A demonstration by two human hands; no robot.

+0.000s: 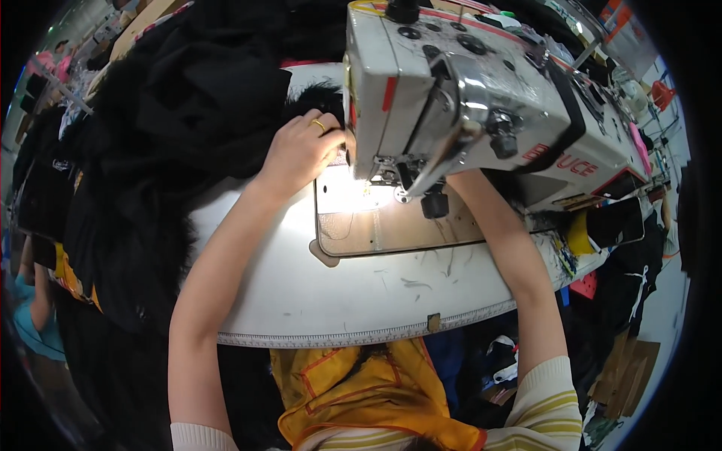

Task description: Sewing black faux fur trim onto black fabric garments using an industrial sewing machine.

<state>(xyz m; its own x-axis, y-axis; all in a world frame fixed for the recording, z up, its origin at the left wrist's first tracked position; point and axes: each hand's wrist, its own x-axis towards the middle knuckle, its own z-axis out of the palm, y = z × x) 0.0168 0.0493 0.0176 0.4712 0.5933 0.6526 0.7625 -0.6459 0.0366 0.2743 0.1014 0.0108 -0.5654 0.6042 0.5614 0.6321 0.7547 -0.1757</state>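
My left hand (307, 149), with a yellow ring on one finger, is just left of the head of a white sewing machine (391, 98). Its fingers are bent and pressed together, and their tips are partly hidden at the machine's edge. Right behind them lies a piece of black furry fabric (317, 98); whether they grip it I cannot make out. My right forearm (511, 252) reaches under the machine's arm, which hides the right hand and its fingers. Between my arms, a lamp lights the needle area above the metal bed plate (361, 234).
A large heap of black fabric (195, 98) covers the table's left side. Along the curved front edge of the white tabletop (278, 301) runs a measuring tape (361, 340). A dark phone-like slab (615, 223) stands at the right. Another person's turquoise sleeve (36, 319) shows far left.
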